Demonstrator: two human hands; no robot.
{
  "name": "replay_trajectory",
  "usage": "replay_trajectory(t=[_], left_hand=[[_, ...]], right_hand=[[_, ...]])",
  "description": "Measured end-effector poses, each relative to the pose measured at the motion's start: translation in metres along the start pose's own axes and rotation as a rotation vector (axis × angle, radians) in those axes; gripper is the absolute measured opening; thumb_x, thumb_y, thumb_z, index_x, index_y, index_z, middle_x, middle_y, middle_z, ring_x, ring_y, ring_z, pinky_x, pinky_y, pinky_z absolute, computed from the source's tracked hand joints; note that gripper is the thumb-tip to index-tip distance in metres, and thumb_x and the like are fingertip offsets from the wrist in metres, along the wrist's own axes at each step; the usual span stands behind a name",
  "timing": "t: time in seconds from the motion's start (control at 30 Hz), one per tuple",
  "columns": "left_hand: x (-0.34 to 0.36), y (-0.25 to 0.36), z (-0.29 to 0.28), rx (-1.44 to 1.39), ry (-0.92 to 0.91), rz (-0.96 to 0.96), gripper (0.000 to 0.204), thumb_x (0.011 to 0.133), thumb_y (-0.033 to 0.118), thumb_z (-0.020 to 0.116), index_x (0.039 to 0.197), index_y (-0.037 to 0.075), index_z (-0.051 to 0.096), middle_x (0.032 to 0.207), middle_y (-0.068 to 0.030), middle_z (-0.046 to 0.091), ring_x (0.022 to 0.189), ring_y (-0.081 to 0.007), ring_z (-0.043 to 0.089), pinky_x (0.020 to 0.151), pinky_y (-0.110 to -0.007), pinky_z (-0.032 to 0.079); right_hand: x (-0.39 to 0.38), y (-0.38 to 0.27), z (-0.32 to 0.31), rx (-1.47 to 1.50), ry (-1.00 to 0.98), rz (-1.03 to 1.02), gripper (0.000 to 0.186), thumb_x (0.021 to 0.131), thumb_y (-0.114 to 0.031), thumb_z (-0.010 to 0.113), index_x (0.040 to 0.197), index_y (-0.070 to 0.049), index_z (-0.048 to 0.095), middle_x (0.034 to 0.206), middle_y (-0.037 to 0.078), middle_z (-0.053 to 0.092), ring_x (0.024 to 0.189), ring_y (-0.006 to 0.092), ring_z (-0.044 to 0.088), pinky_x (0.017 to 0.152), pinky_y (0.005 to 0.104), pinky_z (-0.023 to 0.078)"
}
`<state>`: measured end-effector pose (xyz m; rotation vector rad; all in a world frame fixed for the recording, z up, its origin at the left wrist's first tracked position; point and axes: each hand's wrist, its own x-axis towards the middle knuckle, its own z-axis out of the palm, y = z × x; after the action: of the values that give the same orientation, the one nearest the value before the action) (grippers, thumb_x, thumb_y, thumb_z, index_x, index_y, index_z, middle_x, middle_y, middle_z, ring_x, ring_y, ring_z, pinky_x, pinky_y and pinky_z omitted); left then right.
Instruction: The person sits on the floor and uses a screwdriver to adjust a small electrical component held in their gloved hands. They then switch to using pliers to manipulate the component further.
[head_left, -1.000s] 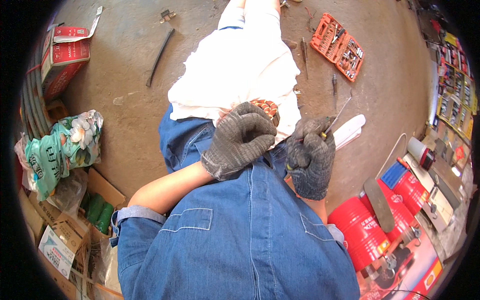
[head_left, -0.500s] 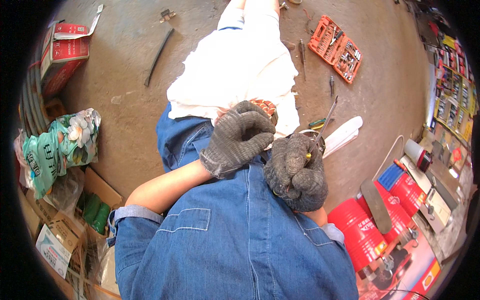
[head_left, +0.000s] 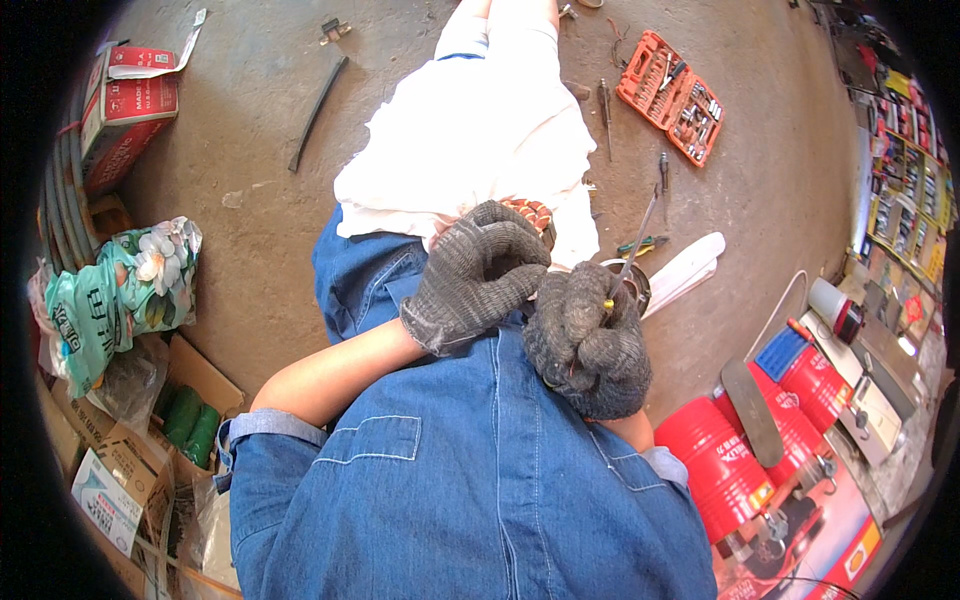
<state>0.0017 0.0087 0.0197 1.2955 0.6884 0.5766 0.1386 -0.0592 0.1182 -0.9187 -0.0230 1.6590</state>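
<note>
Two gloved hands, right hand (head_left: 585, 340) gripping screwdriver (head_left: 630, 250), shaft seemingly up-right

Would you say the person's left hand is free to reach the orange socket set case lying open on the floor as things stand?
Probably not right now: the left hand is clamped on the copper-wound part in the lap, and the orange socket set case lies far off on the right side, beyond the white cloth.

Slim screwdriver (head_left: 632, 240) tilted upward, round copper-wound motor part (head_left: 532, 215) on white cloth
</note>
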Motion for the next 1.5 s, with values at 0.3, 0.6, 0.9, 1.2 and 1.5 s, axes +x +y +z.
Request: replay_trajectory(t=[0.3,0.6,0.9,1.2,1.5], left_hand=[[-0.001,0.002,0.0,0.001,-0.001,-0.028,0.019,0.083,0.015,0.076,0.094,0.002,0.068,0.1,-0.0085,0.06,0.094,-0.0184,0.06,0.083,-0.032,0.051],[0.001,0.004,0.0,0.032,0.002,-0.02,0.018,0.082,0.014,0.076,0.094,0.002,0.069,0.101,-0.0087,0.06,0.094,-0.0188,0.06,0.082,-0.032,0.051],[0.001,0.004,0.0,0.018,0.005,-0.026,0.017,0.083,0.014,0.075,0.094,0.002,0.069,0.1,-0.0089,0.06,0.094,-0.0197,0.06,0.082,-0.033,0.051],[0.001,0.007,-0.005,-0.154,0.027,-0.071,0.02,0.09,0.021,0.067,0.095,0.002,0.068,0.101,-0.01,0.061,0.098,-0.0211,0.058,0.088,-0.035,0.047],[-0.001,0.001,-0.011,-0.243,-0.004,-0.039,0.022,0.087,0.016,0.072,0.103,0.002,0.068,0.102,-0.0079,0.059,0.097,-0.0169,0.058,0.086,-0.031,0.049]], right_hand=[[-0.005,0.004,-0.005,-0.283,0.13,-0.083,0.021,0.077,-0.011,0.075,0.089,-0.003,0.06,0.087,0.005,0.061,0.082,0.0139,0.059,0.072,0.0247,0.048],[-0.004,0.001,-0.011,-0.496,0.051,-0.215,0.017,0.078,-0.003,0.072,0.091,-0.003,0.06,0.09,0.005,0.062,0.093,0.0156,0.061,0.082,0.0287,0.049],[-0.005,0.004,-0.01,-0.493,0.074,-0.237,0.019,0.078,-0.003,0.073,0.092,-0.002,0.06,0.091,0.005,0.062,0.088,0.0139,0.06,0.08,0.0279,0.05],[-0.002,0.004,-0.001,-0.782,0.166,-0.338,0.017,0.078,0.001,0.074,0.089,-0.005,0.062,0.089,0.003,0.062,0.077,0.0077,0.058,0.069,0.0229,0.049],[0.012,0.018,-0.023,-1.2,0.297,-0.359,0.02,0.079,-0.008,0.078,0.095,-0.006,0.067,0.082,0.002,0.061,0.07,0.0081,0.057,0.062,0.0255,0.049]])
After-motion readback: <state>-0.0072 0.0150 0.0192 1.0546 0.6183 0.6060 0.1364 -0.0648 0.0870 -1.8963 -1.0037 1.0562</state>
